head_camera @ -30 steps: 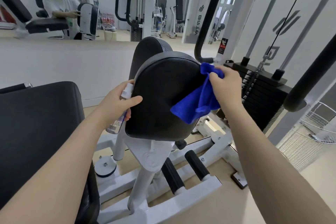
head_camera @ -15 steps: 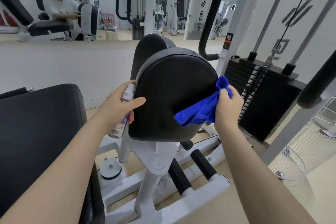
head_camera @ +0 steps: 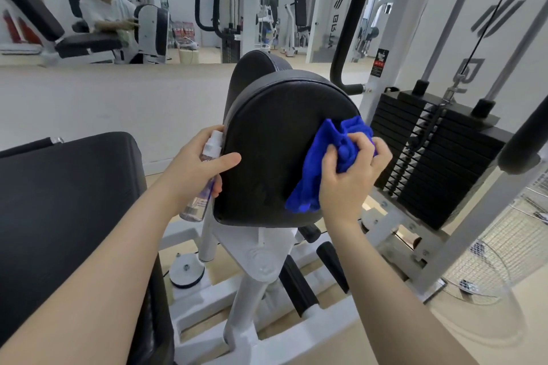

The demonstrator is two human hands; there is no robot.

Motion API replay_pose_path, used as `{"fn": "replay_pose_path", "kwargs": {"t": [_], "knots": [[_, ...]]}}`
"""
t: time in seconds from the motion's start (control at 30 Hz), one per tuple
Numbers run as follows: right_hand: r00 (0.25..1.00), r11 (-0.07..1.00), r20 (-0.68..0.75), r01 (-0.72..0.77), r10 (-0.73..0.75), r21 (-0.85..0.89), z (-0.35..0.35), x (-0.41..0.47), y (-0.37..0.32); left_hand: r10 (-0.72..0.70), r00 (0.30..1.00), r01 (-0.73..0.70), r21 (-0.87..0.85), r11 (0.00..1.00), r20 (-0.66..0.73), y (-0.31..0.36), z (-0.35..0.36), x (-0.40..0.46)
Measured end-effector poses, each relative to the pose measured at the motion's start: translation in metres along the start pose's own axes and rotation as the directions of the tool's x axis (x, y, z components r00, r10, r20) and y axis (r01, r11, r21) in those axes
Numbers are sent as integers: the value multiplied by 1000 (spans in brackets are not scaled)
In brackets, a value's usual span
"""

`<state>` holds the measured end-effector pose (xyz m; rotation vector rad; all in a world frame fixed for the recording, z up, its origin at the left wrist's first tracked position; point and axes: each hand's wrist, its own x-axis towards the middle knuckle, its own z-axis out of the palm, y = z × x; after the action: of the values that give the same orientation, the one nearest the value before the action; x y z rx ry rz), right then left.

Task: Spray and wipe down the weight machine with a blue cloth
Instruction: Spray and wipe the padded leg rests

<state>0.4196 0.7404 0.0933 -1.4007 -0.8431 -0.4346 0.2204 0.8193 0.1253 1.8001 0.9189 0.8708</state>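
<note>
Gym floor and a mirrored wall sit behind the black pad, my landmark. Left of the pad lies the black seat. Just left of the pad's edge, my left hand grips the spray bottle, thumb resting on the pad face, bottle upright with its nozzle on top. On the pad's right half, my right hand clenches the bunched blue cloth and presses it to the face. Right of the pad stands the weight stack. I judge the unwiped face lies leftward and up from the cloth, so the right hand, the nearer one, should sweep that way.
</note>
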Motion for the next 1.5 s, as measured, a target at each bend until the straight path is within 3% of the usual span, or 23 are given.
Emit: {"fn": "replay_pose_path", "kwargs": {"t": [0.1, 0.2, 0.27, 0.33, 0.4, 0.47, 0.53, 0.6, 0.63, 0.7, 0.83, 0.9, 1.07, 1.13, 1.23, 1.3, 1.37, 1.43, 1.5], "knots": [[989, 993, 146, 7, 11, -118, -2, -30, 16, 6, 1000, -6, -39, 999, 4, -3, -3, -2], [999, 997, 35, -2, 5, -79, 2, -11, -8, 2, 1000, -1, -53, 999, 5, -5, -3, -2], [993, 991, -43, 108, -112, -77, 8, 9, -29, -4, 1000, 5, -46, 999, 9, -5, -3, 0], [952, 947, -25, 300, -305, -116, 18, 12, -48, -3, 999, 6, -65, 998, 35, -5, -2, 3], [858, 847, 89, 513, -506, -136, 32, -8, -57, 20, 998, -11, -140, 990, 61, -6, -1, 8], [739, 742, 278, 660, -613, -119, 39, -33, -49, 32, 997, -19, -184, 983, 70, -8, -1, 13], [576, 602, 424, 794, -699, -85, 34, -41, -33, 20, 996, -3, -178, 984, 92, -9, -1, 16], [399, 399, 418, 912, -816, -93, 26, -20, -26, 9, 992, 18, -213, 977, 125, -10, -2, 20], [368, 345, 390, 929, -844, -132, 21, -7, -27, 2, 990, 31, -233, 972, 140, -11, -2, 22], [427, 357, 307, 898, -851, -259, 16, 14, -30, -9, 987, 50, -252, 966, 158, -12, -2, 25], [652, 582, 163, 744, -741, -329, 27, -5, -21, -35, 985, 76, -248, 966, 168, -15, -2, 29], [656, 600, 179, 748, -734, -283, 34, -18, -17, -40, 986, 82, -254, 964, 164, -14, -3, 29], [459, 389, 388, 887, -799, -248, 16, 6, -23, -46, 987, 92, -304, 948, 157, -11, -4, 26], [514, 411, 369, 852, -775, -325, 5, 20, -30, -47, 988, 89, -294, 952, 147, -9, -2, 23], [681, 577, 266, 725, -682, -376, 5, 24, -38, -80, 989, 106, -224, 969, 123, -2, -1, 20], [727, 642, 231, 683, -647, -350, 12, 6, -39, -101, 990, 121, -228, 966, 100, 2, 2, 18], [650, 583, 317, 760, -690, -288, 19, -18, -34, -112, 991, 128, -256, 958, 77, 5, 5, 17], [478, 433, 477, 877, -737, -210, 18, -31, -28, -129, 990, 141, -252, 957, 64, 6, 6, 16], [390, 341, 512, 920, -765, -192, 11, -15, -32, -142, 987, 156, -240, 958, 75, 5, 4, 17]]}}
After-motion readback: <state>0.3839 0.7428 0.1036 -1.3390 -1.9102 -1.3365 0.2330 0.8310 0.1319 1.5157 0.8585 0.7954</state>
